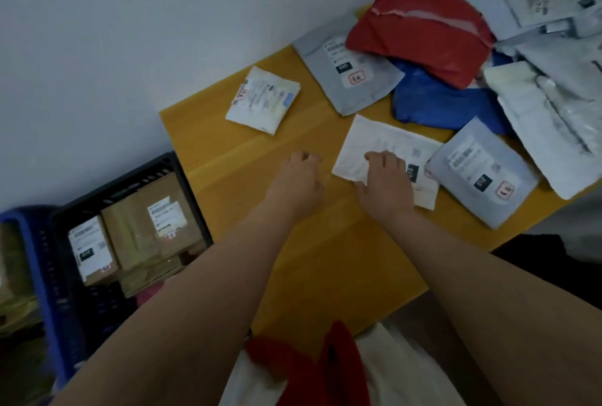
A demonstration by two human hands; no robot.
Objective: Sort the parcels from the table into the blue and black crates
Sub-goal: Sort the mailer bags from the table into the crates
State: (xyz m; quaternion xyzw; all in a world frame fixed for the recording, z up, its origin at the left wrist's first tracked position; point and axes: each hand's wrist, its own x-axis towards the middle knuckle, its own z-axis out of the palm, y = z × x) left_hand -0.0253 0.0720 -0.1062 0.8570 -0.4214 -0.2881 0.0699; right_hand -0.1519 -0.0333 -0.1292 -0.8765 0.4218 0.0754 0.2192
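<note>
A flat white parcel (pixel 368 141) lies on the yellow table (pixel 247 158). My right hand (pixel 386 182) rests on its near edge, fingers curled over it. My left hand (pixel 298 179) hovers over bare table just left of it, fingers loosely curled, holding nothing. A small white parcel (pixel 262 100) lies farther back. Grey parcels (pixel 347 71) (pixel 482 172), a red one (pixel 423 31) and a blue one (pixel 436 101) are piled at the right. The black crate (pixel 130 174) on the floor at left holds brown boxes. The blue crate (pixel 29 242) stands beside it.
A heap of several grey and white mailers (pixel 553 47) fills the table's far right. A white wall (pixel 130 31) runs behind the table. Red cloth (pixel 325 363) hangs at my front near the table's near edge.
</note>
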